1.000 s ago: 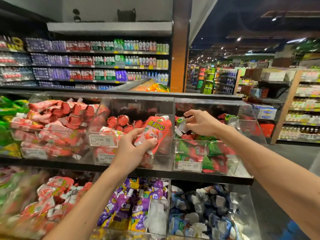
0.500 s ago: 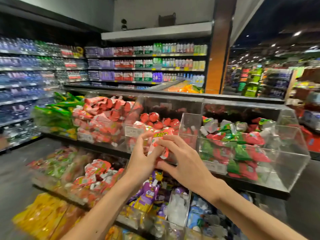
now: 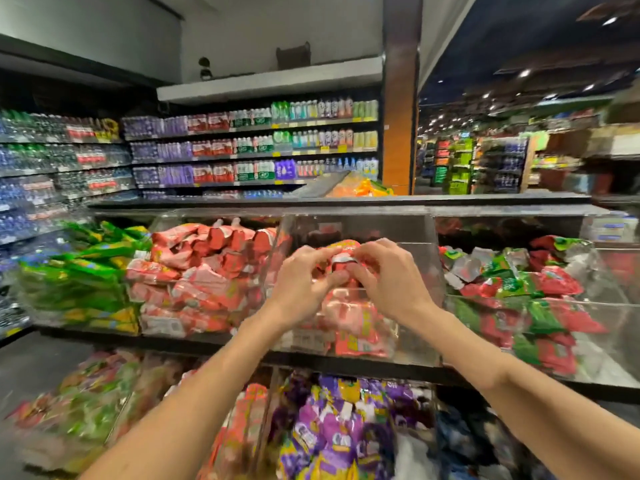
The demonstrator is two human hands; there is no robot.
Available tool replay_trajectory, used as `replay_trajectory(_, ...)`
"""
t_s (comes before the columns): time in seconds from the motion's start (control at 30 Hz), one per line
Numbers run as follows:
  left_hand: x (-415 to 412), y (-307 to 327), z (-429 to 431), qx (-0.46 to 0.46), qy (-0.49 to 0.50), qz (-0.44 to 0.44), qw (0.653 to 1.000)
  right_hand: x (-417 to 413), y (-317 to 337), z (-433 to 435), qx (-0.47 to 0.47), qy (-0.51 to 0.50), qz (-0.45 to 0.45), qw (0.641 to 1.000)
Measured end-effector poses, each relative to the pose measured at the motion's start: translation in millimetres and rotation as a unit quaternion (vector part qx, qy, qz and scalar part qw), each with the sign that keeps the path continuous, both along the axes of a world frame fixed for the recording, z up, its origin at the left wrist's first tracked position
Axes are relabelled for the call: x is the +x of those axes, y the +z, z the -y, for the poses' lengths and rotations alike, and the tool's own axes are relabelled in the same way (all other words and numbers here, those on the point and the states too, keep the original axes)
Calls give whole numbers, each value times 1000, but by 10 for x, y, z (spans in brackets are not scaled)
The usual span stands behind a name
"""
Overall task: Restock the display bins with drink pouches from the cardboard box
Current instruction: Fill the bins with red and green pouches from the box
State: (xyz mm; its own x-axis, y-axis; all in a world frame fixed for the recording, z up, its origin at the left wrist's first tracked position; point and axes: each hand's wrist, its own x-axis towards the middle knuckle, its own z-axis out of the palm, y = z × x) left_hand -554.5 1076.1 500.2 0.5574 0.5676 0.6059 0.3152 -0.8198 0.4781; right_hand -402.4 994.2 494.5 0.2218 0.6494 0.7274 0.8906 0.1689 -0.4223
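Observation:
Both hands meet over the middle clear bin on the upper shelf. My left hand and my right hand together grip a red-orange drink pouch at the bin's open top, fingers curled round it from either side. More red pouches lie piled in that bin below the hands. The cardboard box is out of view.
Left neighbour bin holds red pouches, further left green and yellow packs. The right bin holds red-green pouches. Lower bins carry purple pouches and mixed packs. Bottle shelves line the back wall; an aisle opens at right.
My right hand left the right bin and joined my left hand on the red pouch. Both hands then carried it up over the middle bin. The view swung left.

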Motion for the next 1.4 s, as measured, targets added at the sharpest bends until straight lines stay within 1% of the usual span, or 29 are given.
replay_trajectory(0.1, 203, 103, -507, 59, 13, -49, 997, 82, 115, -458, -42, -52, -30, 997)
replay_trajectory(0.17, 360, 136, -781, 94, 56, -108, 988, 164, 131, -714, -81, -94, -40, 991)
replay_trajectory(0.27, 586, 104, -1015, 125, 93, -186, 970, 276, 87, -974, -129, -144, -70, 979)
replay_trajectory(0.37, 744, 18, -1169, 152, 104, -232, 955, 334, 31, -1152, -169, -183, -61, 967)
replay_trajectory(0.5, 820, -39, -1309, 99, 102, -256, 956, 368, 10, -1273, -186, -213, -41, 958)
replay_trajectory(0.63, 848, -49, -1335, 110, 100, -268, 952, 344, 9, -1283, -205, -219, -22, 954)
replay_trajectory(0.7, 818, -33, -1337, 99, 90, -267, 954, 297, 42, -1226, -215, -210, -16, 954)
replay_trajectory(0.73, 779, -25, -1335, 85, 77, -253, 961, 261, 65, -1178, -213, -203, -14, 956)
replay_trajectory(0.8, 668, 21, -1297, 43, 33, -191, 980, 176, 132, -1023, -196, -187, -7, 963)
replay_trajectory(0.87, 508, 97, -1133, 11, -14, -118, 993, 61, 200, -774, -170, -170, -6, 971)
replay_trajectory(0.93, 323, 169, -859, -2, -51, -66, 996, -42, 222, -422, -133, -150, -9, 980)
replay_trajectory(1.03, 121, 226, -337, 10, -99, -27, 995, -126, 155, 351, -68, -121, -21, 990)
replay_trajectory(1.13, 131, 135, 347, 8, -150, -5, 989, -90, -139, 1360, -31, -114, -56, 991)
replay_trajectory(1.2, 253, -11, 929, -5, -185, 0, 983, -6, -456, 2085, -3, -147, -83, 986)
replay_trajectory(1.27, 484, -247, 1595, 36, -232, -16, 972, 96, -816, 2867, 3, -205, -93, 974)
replay_trajectory(1.33, 792, -570, 2314, 86, -294, -41, 951, 200, -1189, 3702, -17, -281, -97, 955)
replay_trajectory(1.4, 1161, -978, 3018, 110, -346, -66, 929, 278, -1555, 4534, -67, -361, -110, 924)
